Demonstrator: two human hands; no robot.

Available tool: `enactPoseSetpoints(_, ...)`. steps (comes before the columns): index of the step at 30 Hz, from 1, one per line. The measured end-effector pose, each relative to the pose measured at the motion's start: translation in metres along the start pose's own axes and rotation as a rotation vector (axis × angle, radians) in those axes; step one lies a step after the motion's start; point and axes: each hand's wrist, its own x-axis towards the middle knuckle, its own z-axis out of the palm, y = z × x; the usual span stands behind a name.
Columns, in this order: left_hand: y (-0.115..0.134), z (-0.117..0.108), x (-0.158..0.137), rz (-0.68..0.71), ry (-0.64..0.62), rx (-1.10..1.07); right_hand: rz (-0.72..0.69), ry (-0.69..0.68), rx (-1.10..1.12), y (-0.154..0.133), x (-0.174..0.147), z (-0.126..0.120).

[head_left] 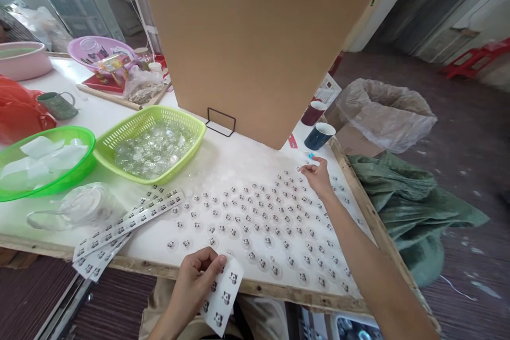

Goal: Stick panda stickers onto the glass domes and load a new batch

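Note:
At the table's near edge, my left hand (199,279) pinches a white sticker sheet (223,297) printed with small black-and-white panda figures, thumb on top. My right hand (319,176) reaches to the far right of the white tabletop (239,154). Its thumb and forefinger are closed low over the surface; whatever is between them is too small to make out. Many clear round discs (274,270), each bearing a panda sticker, are spread between my hands. More panda sticker sheets (131,223) lie overlapped at the left, sticking out past the front edge.
A yellow-green basket (183,164) holds clear discs. Left of it are a green bowl (90,143) with white pieces and a roll of clear tape (85,204). A large cardboard panel (255,53) stands behind. Two mugs, one dark blue (316,139), stand beyond my right hand.

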Motion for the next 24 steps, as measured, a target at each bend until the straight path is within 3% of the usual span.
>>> enactPoseSetpoints(4,-0.002,-0.001,0.000,-0.014,-0.002,0.018,0.070,-0.025,-0.144,0.013,0.008,0.003)
enactPoseSetpoints(13,0.004,0.000,0.002,-0.031,0.011,0.010,0.129,-0.042,-0.232,0.023,0.020,0.013)
enactPoseSetpoints(24,-0.009,-0.001,0.004,-0.040,-0.007,-0.020,0.002,-0.059,-0.531,0.016,0.010,0.025)
